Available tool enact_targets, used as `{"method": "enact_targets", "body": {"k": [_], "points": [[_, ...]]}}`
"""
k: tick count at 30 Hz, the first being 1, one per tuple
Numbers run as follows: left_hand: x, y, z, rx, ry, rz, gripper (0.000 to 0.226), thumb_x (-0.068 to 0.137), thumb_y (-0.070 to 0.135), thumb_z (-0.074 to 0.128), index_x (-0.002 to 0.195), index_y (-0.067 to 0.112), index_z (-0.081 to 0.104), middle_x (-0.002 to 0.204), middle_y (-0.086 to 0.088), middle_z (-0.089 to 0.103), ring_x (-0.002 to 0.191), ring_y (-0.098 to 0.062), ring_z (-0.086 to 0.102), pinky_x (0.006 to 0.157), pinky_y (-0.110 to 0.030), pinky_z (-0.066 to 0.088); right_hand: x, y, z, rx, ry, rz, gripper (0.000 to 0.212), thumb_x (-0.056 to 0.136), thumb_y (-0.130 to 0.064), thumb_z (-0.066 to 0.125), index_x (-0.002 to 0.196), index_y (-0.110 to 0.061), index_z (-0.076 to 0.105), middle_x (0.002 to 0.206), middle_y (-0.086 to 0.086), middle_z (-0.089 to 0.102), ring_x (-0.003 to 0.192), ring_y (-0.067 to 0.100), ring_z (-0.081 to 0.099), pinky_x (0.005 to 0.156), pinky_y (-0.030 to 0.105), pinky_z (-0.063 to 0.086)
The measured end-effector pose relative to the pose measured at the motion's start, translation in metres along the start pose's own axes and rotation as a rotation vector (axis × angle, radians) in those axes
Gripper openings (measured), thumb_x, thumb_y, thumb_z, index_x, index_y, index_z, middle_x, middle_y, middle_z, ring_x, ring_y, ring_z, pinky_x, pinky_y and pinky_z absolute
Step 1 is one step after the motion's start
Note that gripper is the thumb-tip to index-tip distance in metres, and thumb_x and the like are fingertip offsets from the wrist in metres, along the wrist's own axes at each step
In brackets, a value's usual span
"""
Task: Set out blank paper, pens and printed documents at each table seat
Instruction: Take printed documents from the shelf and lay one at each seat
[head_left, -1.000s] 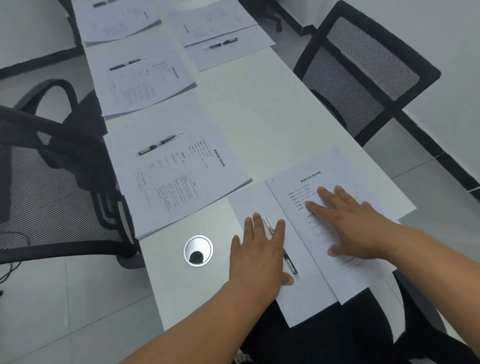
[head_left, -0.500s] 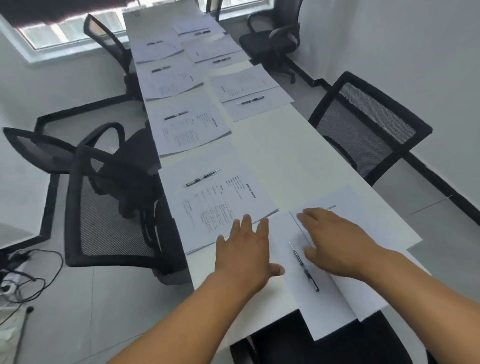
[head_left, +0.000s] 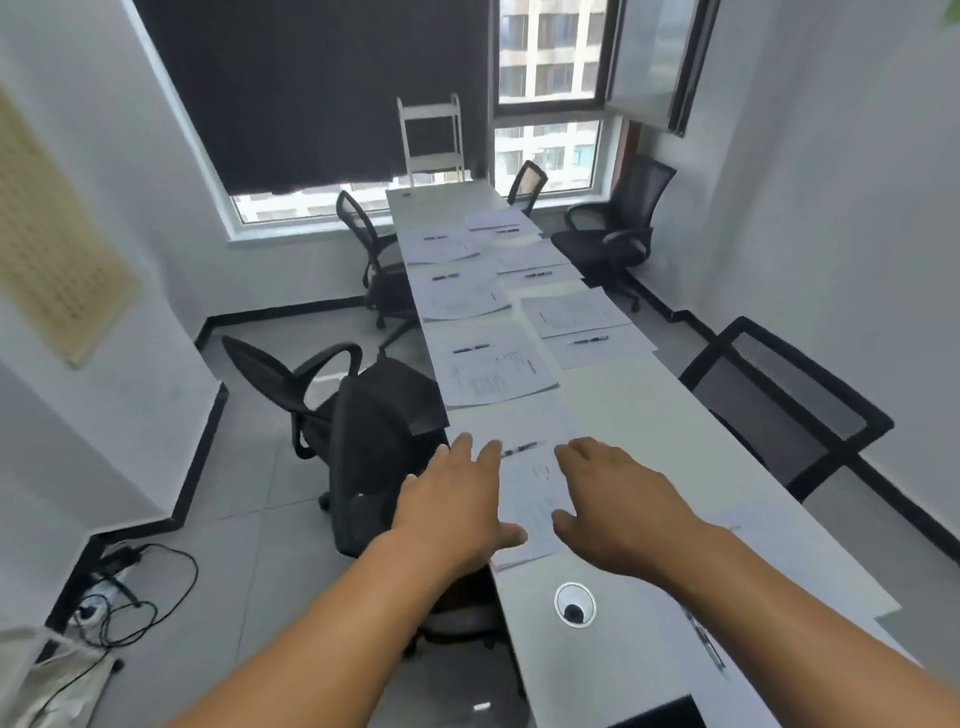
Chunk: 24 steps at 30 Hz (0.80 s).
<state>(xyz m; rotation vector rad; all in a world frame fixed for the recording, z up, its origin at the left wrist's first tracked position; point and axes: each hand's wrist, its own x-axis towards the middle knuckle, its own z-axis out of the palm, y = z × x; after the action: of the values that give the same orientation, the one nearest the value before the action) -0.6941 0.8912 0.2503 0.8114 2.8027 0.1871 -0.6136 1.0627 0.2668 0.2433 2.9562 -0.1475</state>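
**Hands lifted over a nearer paper set as the view rises to take in the room**

A long white table (head_left: 649, 415) runs away down a narrow white-walled room toward a window half covered by a dark blind (head_left: 322, 88); half a second ago the view looked down at the tabletop, and now it takes in the far wall; the round cable grommet (head_left: 574, 604), hidden then behind the hands, now shows near the table's near end. Right of the grommet, under the right forearm, lie a blank sheet (head_left: 810, 577) and a pen (head_left: 706, 642), the set the hands were pressing before; both hands have since left it. Just beyond the grommet the left hand (head_left: 457, 514) and right hand (head_left: 618, 514) hover over a printed document (head_left: 535, 499), fingers straight and slightly apart, holding nothing; whether they touch the paper cannot be told. A second pen (head_left: 519, 448) lies on that paper beyond the fingertips. Left of the grommet a black mesh chair (head_left: 374, 457) stands against the table edge; right of the table stands another chair (head_left: 779, 410). Farther from the grommet more paper sets (head_left: 493, 371) with pens line both sides; a white shelf rack (head_left: 431, 137) stands past the far end.
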Motion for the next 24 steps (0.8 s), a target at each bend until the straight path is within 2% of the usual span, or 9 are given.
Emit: {"method": "enact_targets", "body": {"k": [2, 6, 9, 14, 20, 24], "points": [[-0.015, -0.023, -0.026, 0.007, 0.047, 0.001, 0.102, 0.088, 0.062, 0.079, 0.168, 0.031, 0.023, 0.173, -0.004, 0.028, 0.156, -0.030, 0.036, 0.118, -0.058, 0.046, -0.003, -0.034, -0.019, -0.015, 0.041, -0.027, 0.037, 0.101, -0.041, 0.058, 0.130, -0.020, 0.047, 0.133, -0.001, 0.053, 0.123, 0.025, 0.054, 0.081, 0.036, 0.046], [-0.038, -0.063, -0.070, 0.045, 0.108, 0.002, 0.098, 0.090, 0.060, 0.078, 0.167, 0.028, 0.025, 0.171, -0.004, 0.030, 0.155, -0.030, 0.037, 0.119, -0.059, 0.044, -0.003, -0.088, -0.050, -0.052, 0.118, -0.083, 0.042, 0.100, -0.046, 0.060, 0.132, -0.022, 0.049, 0.136, -0.001, 0.055, 0.125, 0.025, 0.055, 0.096, 0.039, 0.053], [-0.058, -0.098, -0.094, 0.076, 0.131, 0.013, 0.097, 0.092, 0.060, 0.077, 0.168, 0.028, 0.025, 0.172, -0.004, 0.029, 0.161, -0.032, 0.030, 0.123, -0.062, 0.037, -0.002, -0.134, -0.069, -0.049, 0.159, -0.095, 0.040, 0.099, -0.048, 0.060, 0.129, -0.023, 0.049, 0.134, -0.002, 0.056, 0.121, 0.023, 0.056, 0.093, 0.037, 0.051], [-0.078, -0.151, -0.117, 0.098, 0.163, 0.039, 0.093, 0.092, 0.061, 0.076, 0.166, 0.027, 0.030, 0.167, -0.002, 0.036, 0.160, -0.032, 0.031, 0.123, -0.062, 0.037, 0.007, -0.194, -0.085, -0.021, 0.202, -0.103, 0.057, 0.099, -0.049, 0.059, 0.148, -0.024, 0.044, 0.151, -0.003, 0.050, 0.138, 0.023, 0.050, 0.107, 0.039, 0.050], [-0.071, -0.187, -0.129, 0.109, 0.154, 0.079, 0.092, 0.089, 0.063, 0.076, 0.163, 0.028, 0.034, 0.161, -0.001, 0.041, 0.153, -0.030, 0.039, 0.119, -0.061, 0.042, 0.018, -0.223, -0.095, -0.039, 0.191, -0.049, 0.055, 0.098, -0.053, 0.061, 0.144, -0.025, 0.046, 0.152, -0.001, 0.051, 0.139, 0.025, 0.050, 0.109, 0.042, 0.050], [-0.042, -0.201, -0.143, 0.112, 0.180, 0.144, 0.093, 0.092, 0.061, 0.074, 0.167, 0.029, 0.028, 0.171, -0.001, 0.032, 0.162, -0.029, 0.029, 0.125, -0.061, 0.036, 0.043, -0.218, -0.100, -0.041, 0.196, 0.021, 0.050, 0.097, -0.053, 0.060, 0.137, -0.025, 0.048, 0.147, -0.002, 0.053, 0.135, 0.025, 0.050, 0.108, 0.043, 0.049]]}}
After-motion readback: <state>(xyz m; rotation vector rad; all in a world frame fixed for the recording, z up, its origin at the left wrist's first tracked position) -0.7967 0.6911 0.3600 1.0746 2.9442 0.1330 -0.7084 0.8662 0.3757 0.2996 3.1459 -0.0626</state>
